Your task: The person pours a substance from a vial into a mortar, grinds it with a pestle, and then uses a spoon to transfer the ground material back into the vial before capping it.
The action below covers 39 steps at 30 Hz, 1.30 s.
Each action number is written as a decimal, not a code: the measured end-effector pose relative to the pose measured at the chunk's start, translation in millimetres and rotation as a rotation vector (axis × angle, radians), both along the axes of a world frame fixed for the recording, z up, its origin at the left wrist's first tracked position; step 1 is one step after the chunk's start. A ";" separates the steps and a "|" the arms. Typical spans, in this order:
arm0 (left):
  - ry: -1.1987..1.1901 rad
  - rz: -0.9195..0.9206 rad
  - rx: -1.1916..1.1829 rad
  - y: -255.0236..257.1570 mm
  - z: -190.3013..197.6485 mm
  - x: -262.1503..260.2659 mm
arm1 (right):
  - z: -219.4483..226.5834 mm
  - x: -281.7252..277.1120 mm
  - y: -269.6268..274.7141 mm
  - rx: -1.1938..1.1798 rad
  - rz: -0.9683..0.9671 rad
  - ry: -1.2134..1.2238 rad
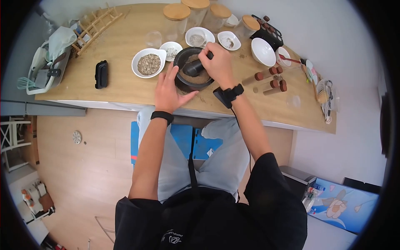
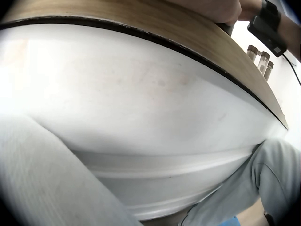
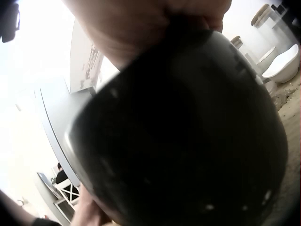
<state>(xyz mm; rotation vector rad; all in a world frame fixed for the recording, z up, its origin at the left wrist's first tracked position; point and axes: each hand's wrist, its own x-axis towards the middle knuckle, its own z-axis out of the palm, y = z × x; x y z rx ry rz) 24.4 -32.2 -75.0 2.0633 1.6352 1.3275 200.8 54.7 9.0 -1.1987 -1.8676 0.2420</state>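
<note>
A dark mortar (image 1: pixel 183 84) stands near the table's front edge, with brown ground powder (image 1: pixel 203 77) inside. My right hand (image 1: pixel 217 63) has its fingers curled round the black pestle (image 1: pixel 193 68), whose thick end rests in the powder, tilted to the left. Against the mortar's left side lies my left hand (image 1: pixel 168 90), fingers extended along the wall and thumb pointing right. The right wrist view is mostly filled by the mortar's dark outer wall (image 3: pixel 188 132), with part of my right hand (image 3: pixel 141 23) above it.
Left of the mortar are a white bowl of coarse brown bits (image 1: pixel 148 64) and a smaller bowl (image 1: pixel 171 51). Behind stand more small bowls and wooden-lidded jars (image 1: pixel 176 12). Capped vials (image 1: pixel 253 78) lie to the right; a black case (image 1: pixel 101 75) lies left.
</note>
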 end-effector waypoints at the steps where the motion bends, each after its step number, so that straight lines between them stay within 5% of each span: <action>1: 0.021 -0.003 0.029 -0.7 -0.5 1.8 | -3.4 1.5 -1.8 -0.010 -0.006 -0.004; 3: 0.025 -0.014 0.084 2.4 1.2 3.0 | -5.2 3.7 6.7 0.145 -0.141 0.049; 12: 0.027 0.016 -0.070 -3.6 3.4 1.2 | -9.8 5.8 2.5 0.013 -0.023 0.062; 20: 0.033 0.016 0.041 -2.7 -3.3 3.1 | -1.3 1.8 1.3 0.038 0.029 -0.041; 24: 0.025 0.019 0.078 3.5 -3.7 2.9 | -8.3 4.2 6.4 0.111 -0.167 0.063; 27: 0.013 -0.001 0.031 -4.8 -4.8 4.2 | 0.0 1.0 -3.1 0.037 0.009 -0.058; 31: 0.046 0.028 0.043 1.4 0.6 1.4 | -4.6 -1.2 1.0 0.160 -0.194 0.059; 35: 0.027 -0.004 0.061 -2.9 -7.7 5.0 | -1.6 -0.3 -4.5 0.080 -0.029 -0.065; 39: 0.038 0.007 0.105 3.3 -5.7 1.9 | -9.0 -1.5 -1.5 0.128 -0.132 0.038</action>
